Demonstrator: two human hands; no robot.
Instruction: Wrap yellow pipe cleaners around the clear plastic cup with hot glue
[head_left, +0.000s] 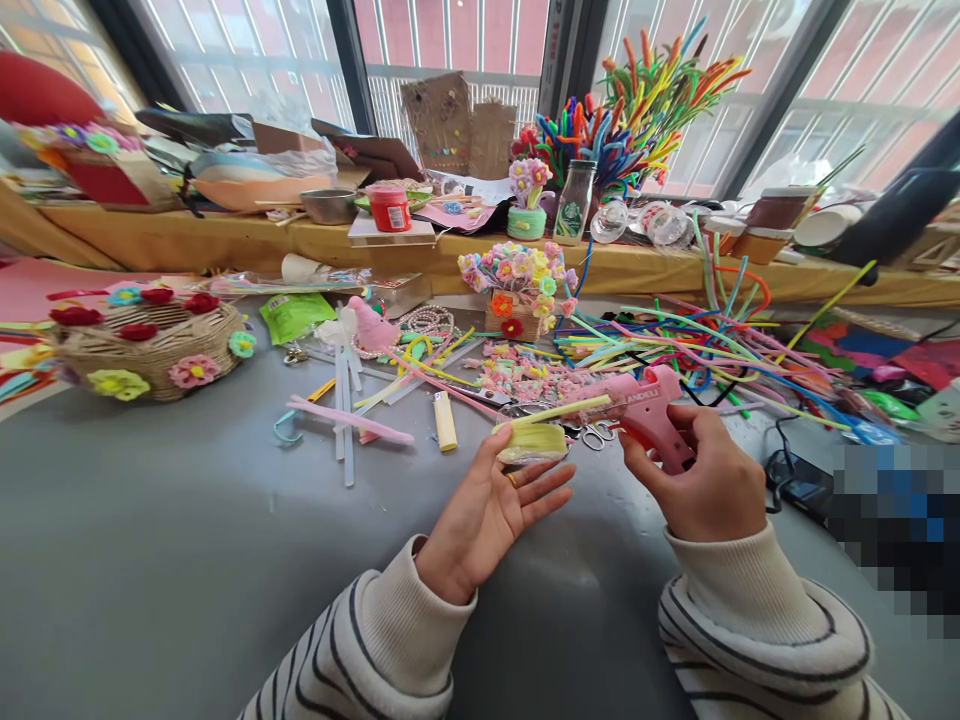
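Note:
My left hand [480,510] pinches a pale yellow pipe cleaner [566,409] between thumb and forefinger, its other fingers stretched out, palm up. In my right hand [712,480] is a pink glue gun [656,415], gripped by the handle with its nose pointing left. The pipe cleaner's right end lies close to the nozzle; whether they touch I cannot tell. Just behind my left fingertips sits a yellow bundle in clear wrap [534,443]. A pair of scissors [598,435] lies partly hidden beyond it. Left of my hands stands a pale yellow lighter [445,421].
Clear glue sticks [343,420] and a pink pipe cleaner [352,420] lie at left centre. A woven basket with flowers [150,345] stands far left. Loose pipe cleaners [675,350] spread at right. A flower box [514,312] and a glass bottle [576,203] stand farther back.

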